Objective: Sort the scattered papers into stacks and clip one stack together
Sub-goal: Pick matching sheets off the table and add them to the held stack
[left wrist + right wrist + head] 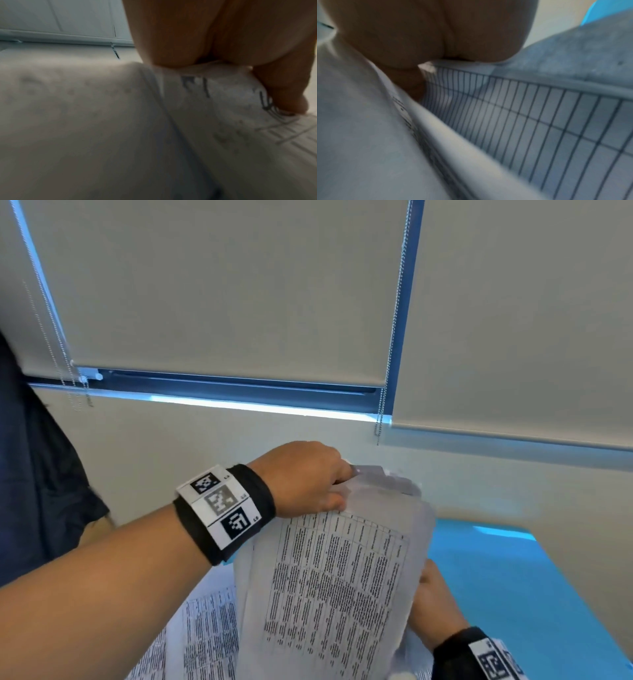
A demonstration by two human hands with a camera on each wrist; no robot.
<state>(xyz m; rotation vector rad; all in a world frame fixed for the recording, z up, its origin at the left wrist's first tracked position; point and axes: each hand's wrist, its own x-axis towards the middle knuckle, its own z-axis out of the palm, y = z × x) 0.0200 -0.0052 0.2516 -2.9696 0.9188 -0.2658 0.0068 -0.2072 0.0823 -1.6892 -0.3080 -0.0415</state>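
Paper stack point(337, 583) upright — left hand point(303, 477) grips top, right hand point(433, 607) grips edge (2 hands).

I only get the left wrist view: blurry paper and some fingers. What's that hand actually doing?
Observer: The left hand grips the top edge of a stack of papers, held upright above a blue table.
Visitor: Is the other hand helping?
Observer: Yes, the right hand holds the stack's lower right side, mostly hidden behind the sheets.
Visitor: Any papers left lying down?
Observer: More printed sheets lie on the table under the stack.
Visitor: Is it all text?
Observer: No; the right wrist view shows a ruled grid page in the stack.
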